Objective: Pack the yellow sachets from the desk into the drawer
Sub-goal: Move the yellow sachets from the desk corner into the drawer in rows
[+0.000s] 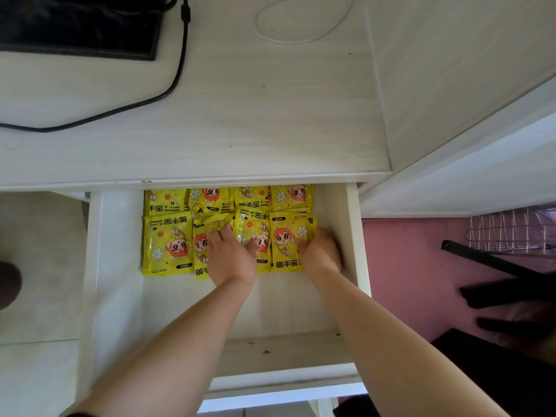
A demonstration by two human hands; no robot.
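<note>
Left hand (231,255) lies flat, fingers spread, pressing on two sachets in the near row. Right hand (320,254) rests on the rightmost near sachet (288,236) with fingers bent at its right edge; I can't tell whether it pinches or only presses. Yellow sachets (168,239) sit in two rows at the back of the open drawer (270,308), the far row partly under the desk (240,130) front edge. Black cable (184,13) and white cable loop (288,42) lie toward the desk's far edge.
</note>
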